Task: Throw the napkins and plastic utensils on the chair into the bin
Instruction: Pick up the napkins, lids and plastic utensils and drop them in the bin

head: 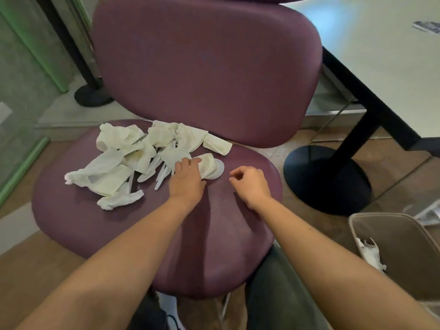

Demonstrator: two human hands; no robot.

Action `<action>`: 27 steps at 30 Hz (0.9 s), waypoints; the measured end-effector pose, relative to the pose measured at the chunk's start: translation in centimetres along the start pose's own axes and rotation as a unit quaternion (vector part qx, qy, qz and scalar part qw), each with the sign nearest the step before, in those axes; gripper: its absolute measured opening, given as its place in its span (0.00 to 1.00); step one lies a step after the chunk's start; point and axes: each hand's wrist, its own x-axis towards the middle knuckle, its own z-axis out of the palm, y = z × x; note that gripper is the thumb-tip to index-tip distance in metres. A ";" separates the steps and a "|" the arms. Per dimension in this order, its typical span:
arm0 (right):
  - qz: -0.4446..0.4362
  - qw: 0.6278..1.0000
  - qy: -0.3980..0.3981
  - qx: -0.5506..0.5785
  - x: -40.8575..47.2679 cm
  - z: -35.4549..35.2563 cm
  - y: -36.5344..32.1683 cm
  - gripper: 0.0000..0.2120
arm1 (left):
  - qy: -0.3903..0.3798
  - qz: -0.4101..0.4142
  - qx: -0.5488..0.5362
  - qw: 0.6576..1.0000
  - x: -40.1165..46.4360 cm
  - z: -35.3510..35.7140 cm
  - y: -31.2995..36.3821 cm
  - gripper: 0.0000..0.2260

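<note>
Now | left hand touching napkin | right hand empty (loosely curled)

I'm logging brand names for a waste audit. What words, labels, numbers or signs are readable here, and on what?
None can be read.
Crumpled white napkins and white plastic utensils on the purple padded chair: no print visible.
Dark-patterned paper on the white table: too blurred to read.
Beige bin: no label visible.

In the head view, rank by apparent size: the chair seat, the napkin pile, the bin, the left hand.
1. chair seat
2. napkin pile
3. bin, cut off by the frame edge, so its rank against the pile is unsure
4. left hand
</note>
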 end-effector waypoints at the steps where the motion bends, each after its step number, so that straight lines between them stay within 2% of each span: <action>1: -0.006 1.000 -0.001 -0.015 0.7 0.4 -0.1 0.11 | 0.003 0.001 0.006 1.000 0.4 0.3 -0.4 0.27; 6: -0.032 0.997 0.014 -0.070 3.2 2.3 -0.7 0.17 | 0.083 0.028 -0.017 0.996 1.0 1.0 -2.2 0.16; 10: -0.058 0.993 -0.004 -0.106 4.8 4.2 -2.0 0.24 | 0.156 0.012 -0.035 0.987 1.6 1.0 -3.3 0.14; 14: -0.049 0.980 -0.004 -0.191 5.5 5.8 -3.2 0.27 | 0.166 -0.020 -0.042 0.985 2.0 0.6 -3.7 0.12; 17: -0.035 0.972 0.001 -0.233 5.6 6.3 -3.5 0.28 | 0.136 -0.040 -0.062 0.988 2.1 0.2 -3.9 0.13; 21: -0.034 0.984 0.000 -0.177 4.9 5.7 -3.3 0.27 | 0.141 -0.061 -0.097 0.983 1.9 -0.5 -3.8 0.13; 25: -0.023 0.999 -0.003 -0.028 3.5 4.4 -2.4 0.13 | 0.157 -0.084 -0.152 0.972 1.4 -1.7 -3.1 0.16; 27: -0.004 0.999 0.013 0.046 2.3 3.5 -2.1 0.11 | 0.160 -0.095 -0.222 0.957 1.0 -2.6 -2.5 0.19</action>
